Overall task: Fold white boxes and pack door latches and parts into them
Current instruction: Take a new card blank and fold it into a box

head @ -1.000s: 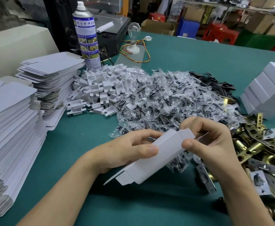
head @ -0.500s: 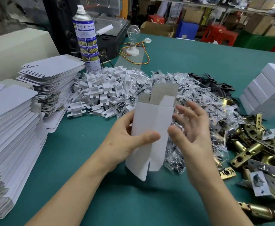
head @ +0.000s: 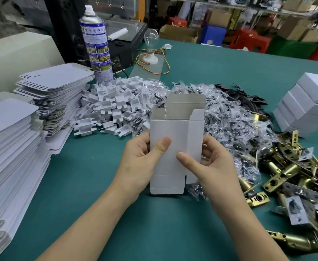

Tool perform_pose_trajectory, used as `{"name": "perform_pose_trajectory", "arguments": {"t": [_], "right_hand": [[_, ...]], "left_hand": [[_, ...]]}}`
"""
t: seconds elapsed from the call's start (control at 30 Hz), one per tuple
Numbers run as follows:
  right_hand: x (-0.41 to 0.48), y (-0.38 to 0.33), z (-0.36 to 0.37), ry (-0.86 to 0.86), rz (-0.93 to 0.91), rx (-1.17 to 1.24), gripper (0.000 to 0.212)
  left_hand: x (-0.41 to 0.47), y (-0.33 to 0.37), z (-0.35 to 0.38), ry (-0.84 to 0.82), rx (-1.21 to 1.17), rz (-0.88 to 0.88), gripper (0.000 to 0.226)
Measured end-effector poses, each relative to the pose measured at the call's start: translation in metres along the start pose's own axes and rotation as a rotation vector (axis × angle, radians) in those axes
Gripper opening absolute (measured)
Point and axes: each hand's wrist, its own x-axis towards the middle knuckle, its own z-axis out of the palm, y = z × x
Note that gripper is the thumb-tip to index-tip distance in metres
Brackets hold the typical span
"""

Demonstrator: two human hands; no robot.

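A white cardboard box [head: 175, 132] stands upright in front of me, squared into a tube with its top flaps open and its bottom flaps hanging loose. My left hand [head: 137, 166] grips its left side, thumb on the front panel. My right hand [head: 209, 166] grips its right side, thumb on the front, fingers behind. Brass door latches [head: 290, 172] lie heaped at the right. Small clear bags of parts [head: 227, 121] are piled behind the box.
Stacks of flat white box blanks [head: 13, 140] fill the left edge, with another stack [head: 56, 83] behind. White cardboard inserts [head: 114, 108] are piled beyond them. Folded white boxes [head: 306, 102] are stacked at far right. A spray can [head: 96, 44] and a bulb [head: 150, 46] stand at the back.
The box went from lying tilted and half flat to upright and squared open. My right hand, open half a second ago, has closed on the box's right side.
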Motion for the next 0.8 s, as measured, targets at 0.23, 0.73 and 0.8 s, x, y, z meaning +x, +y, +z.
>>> {"name": "perform_pose_trajectory", "arguments": {"t": [0.23, 0.73, 0.8], "right_hand": [[0.002, 0.001, -0.005, -0.007, 0.049, 0.022, 0.029], [-0.001, -0.01, -0.006, 0.006, -0.157, 0.163, 0.045], [0.0, -0.01, -0.008, 0.008, -0.168, 0.155, 0.04]], "left_hand": [[0.0, -0.002, 0.001, -0.027, -0.012, -0.001, 0.014], [0.001, -0.002, -0.006, -0.1, 0.264, 0.256, 0.061], [0.001, -0.003, -0.007, -0.101, 0.28, 0.262, 0.058]]}}
